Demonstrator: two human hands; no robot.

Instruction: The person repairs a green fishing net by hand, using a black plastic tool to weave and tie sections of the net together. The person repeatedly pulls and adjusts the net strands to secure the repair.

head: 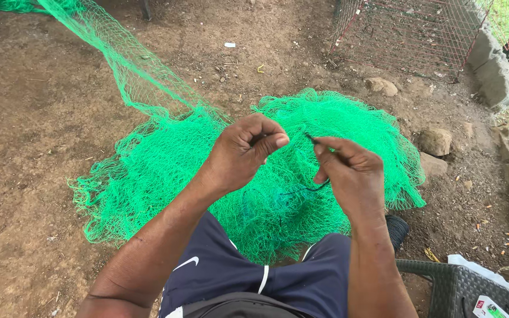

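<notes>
A large pile of bright green netting [166,159] lies on the dirt in front of my knees, with a strip of it stretching away to the upper left. My left hand [244,152] is curled above the pile, its fingers pinched together on the net. My right hand [351,172] is held beside it, pinching a thin dark cord [304,189] whose end sticks up from my fingertips and which loops down over the net. The two hands are a few centimetres apart.
A wire mesh cage [407,29] stands at the back right. Stones [435,141] and a low concrete kerb [493,70] line the right side. A dark woven chair [460,288] and a dark spool [397,229] sit by my right leg.
</notes>
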